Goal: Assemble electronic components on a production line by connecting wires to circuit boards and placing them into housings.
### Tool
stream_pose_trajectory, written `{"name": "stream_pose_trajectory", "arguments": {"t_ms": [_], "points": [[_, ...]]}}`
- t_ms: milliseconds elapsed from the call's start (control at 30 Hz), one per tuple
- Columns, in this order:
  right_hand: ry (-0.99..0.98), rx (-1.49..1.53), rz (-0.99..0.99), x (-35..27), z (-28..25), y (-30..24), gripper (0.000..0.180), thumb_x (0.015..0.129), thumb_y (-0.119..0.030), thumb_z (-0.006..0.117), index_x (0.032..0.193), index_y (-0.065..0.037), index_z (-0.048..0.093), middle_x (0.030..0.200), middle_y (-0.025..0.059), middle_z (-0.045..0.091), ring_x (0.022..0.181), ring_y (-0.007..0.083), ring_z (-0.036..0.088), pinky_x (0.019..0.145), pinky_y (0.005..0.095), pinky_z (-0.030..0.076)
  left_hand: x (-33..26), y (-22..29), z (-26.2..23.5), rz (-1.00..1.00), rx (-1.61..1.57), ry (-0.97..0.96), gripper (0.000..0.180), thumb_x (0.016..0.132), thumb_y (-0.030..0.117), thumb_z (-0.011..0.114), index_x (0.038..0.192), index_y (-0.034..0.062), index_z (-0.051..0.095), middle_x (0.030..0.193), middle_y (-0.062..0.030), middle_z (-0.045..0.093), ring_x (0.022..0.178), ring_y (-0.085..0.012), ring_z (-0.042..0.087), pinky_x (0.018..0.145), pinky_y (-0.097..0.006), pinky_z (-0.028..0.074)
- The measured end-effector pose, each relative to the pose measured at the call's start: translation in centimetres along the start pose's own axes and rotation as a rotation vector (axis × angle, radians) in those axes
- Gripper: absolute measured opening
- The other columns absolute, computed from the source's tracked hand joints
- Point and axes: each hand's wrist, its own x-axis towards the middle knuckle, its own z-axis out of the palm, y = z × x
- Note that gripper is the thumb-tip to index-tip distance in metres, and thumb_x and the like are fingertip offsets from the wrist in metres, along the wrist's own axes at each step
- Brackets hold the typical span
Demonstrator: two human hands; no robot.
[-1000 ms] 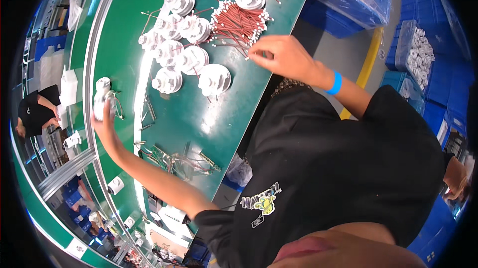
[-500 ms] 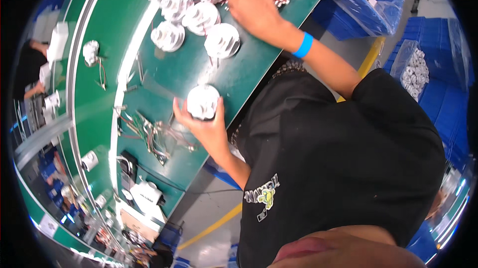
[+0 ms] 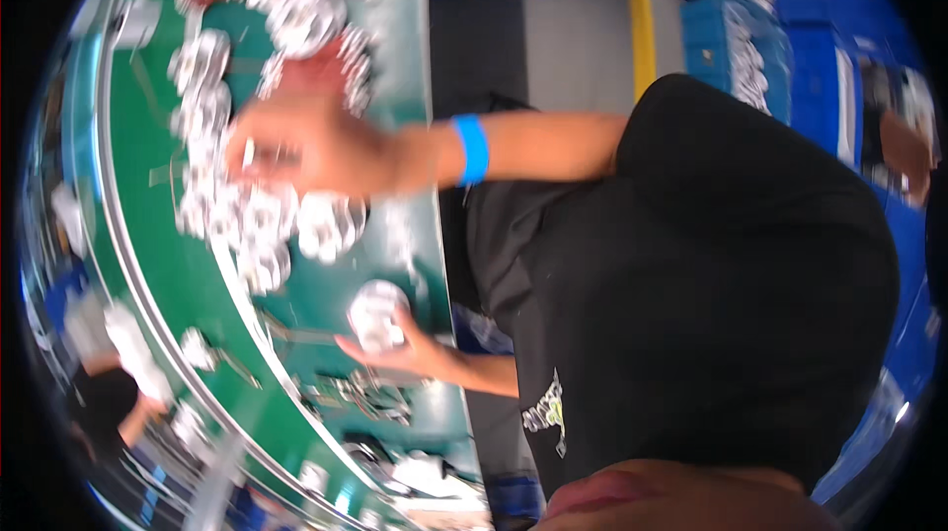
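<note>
My left hand (image 3: 415, 353) is curved around a white round plastic housing (image 3: 378, 309), thumb against its side, just above the green table (image 3: 395, 235). My right hand (image 3: 306, 146), with a blue band on the wrist, is smeared by motion. Its fingers are curled together, with something small and whitish at the tips that I cannot make out. Beneath and beside it lie a bundle of red-brown wires with white ends (image 3: 321, 77) and several more white round housings (image 3: 331, 225), partly covered by the hand.
Loose wires with connectors (image 3: 370, 398) lie on the table beyond my left hand. A green conveyor (image 3: 148, 186) with a metal rail runs along the far side, where another person's arms (image 3: 138, 413) show. Blue bins of white parts (image 3: 736, 52) stand behind me on the right.
The whole view has swung round. My right hand has left the wire bundle and moved over the white housings, fingers curled. My left hand still holds the same housing.
</note>
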Motion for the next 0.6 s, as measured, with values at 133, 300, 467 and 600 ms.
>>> {"name": "stream_pose_trajectory", "arguments": {"t_ms": [133, 300, 467, 600], "points": [[-0.244, 0.101, -0.083, -2.0, -2.1, -8.4, 0.007, 0.087, -0.016, 0.06, 0.089, -0.011, 0.064, 0.087, 0.0045, 0.061, 0.088, 0.026, 0.059, 0.076, 0.0378, 0.047, 2.8, -5.0, -0.9, 0.251, 0.091, -0.068, 0.079, 0.076, 0.021, 0.077, 0.14, 0.0009, 0.036, 0.136, -0.0192, 0.044, 0.122, -0.0308, 0.047, 0.098, -0.041, 0.046], [-0.568, 0.349, 0.2, -7.4, -2.9, -10.9, 0.013, 0.086, -0.019, 0.061, 0.091, -0.009, 0.067, 0.088, 0.0059, 0.063, 0.09, 0.0234, 0.058, 0.076, 0.0372, 0.046, 2.5, 0.8, 1.9, 0.012, -0.017, -0.184, 0.075, 0.078, 0.017, 0.075, 0.14, 0.0014, 0.036, 0.135, -0.0187, 0.045, 0.12, -0.0296, 0.048, 0.098, -0.04, 0.045], [-0.713, 0.707, 0.767, -6.9, -4.6, -8.2, 0.02, 0.082, -0.017, 0.065, 0.09, 0.0, 0.069, 0.083, 0.0105, 0.069, 0.078, 0.019, 0.065, 0.067, 0.033, 0.05, 2.2, 3.4, 1.2, -0.109, -0.018, -0.215, 0.072, 0.079, 0.013, 0.073, 0.14, 0.002, 0.037, 0.134, -0.0182, 0.046, 0.119, -0.0284, 0.049, 0.099, -0.039, 0.044], [-0.662, 0.504, 0.796, -6.6, -5.2, -5.3, 0.02, 0.081, -0.015, 0.066, 0.092, 0.002, 0.069, 0.08, 0.0126, 0.07, 0.073, 0.0171, 0.067, 0.067, 0.0297, 0.051, 1.7, 4.8, 1.7, -0.192, -0.186, -0.312, 0.074, 0.078, 0.007, 0.073, 0.141, 0.0024, 0.034, 0.134, -0.0175, 0.047, 0.119, -0.027, 0.049, 0.1, -0.038, 0.042]]}}
